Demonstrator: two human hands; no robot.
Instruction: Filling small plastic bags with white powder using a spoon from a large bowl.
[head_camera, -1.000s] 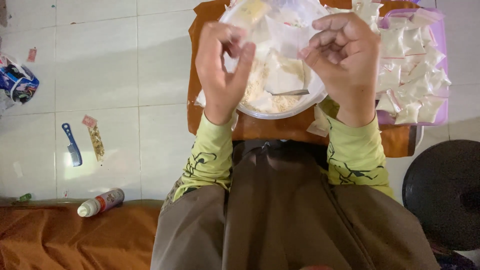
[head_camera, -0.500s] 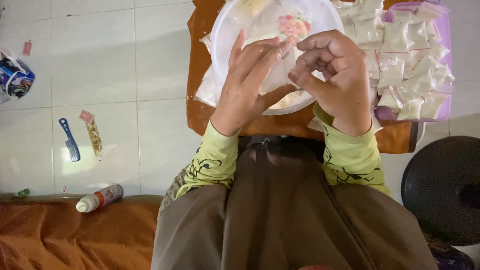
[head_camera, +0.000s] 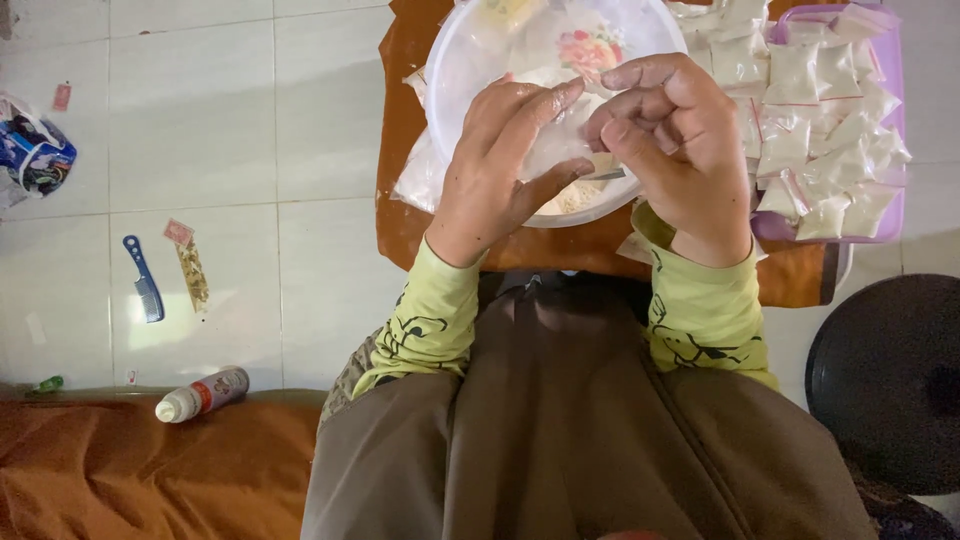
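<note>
Head view looks down on both hands over a white plastic bowl (head_camera: 470, 70) with a flower print inside. Left hand (head_camera: 495, 165) has its fingers (head_camera: 530, 110) stretched nearly straight, pressed against a small clear plastic bag (head_camera: 555, 150) that sits between the two hands. Right hand (head_camera: 680, 150) has its fingers (head_camera: 640, 80) curled narrow, pinching the same bag at its top edge. Under the fingers, in the bowl, lies pale crumbly food with a metal spoon (head_camera: 605, 175) partly hidden. Right of the right fingers a purple tray (head_camera: 890, 70) holds many filled bags (head_camera: 800, 90). Far left of the left fingers, on the tiled floor (head_camera: 200, 120), lie a blue comb (head_camera: 145, 280) and a bottle (head_camera: 200, 395).
</note>
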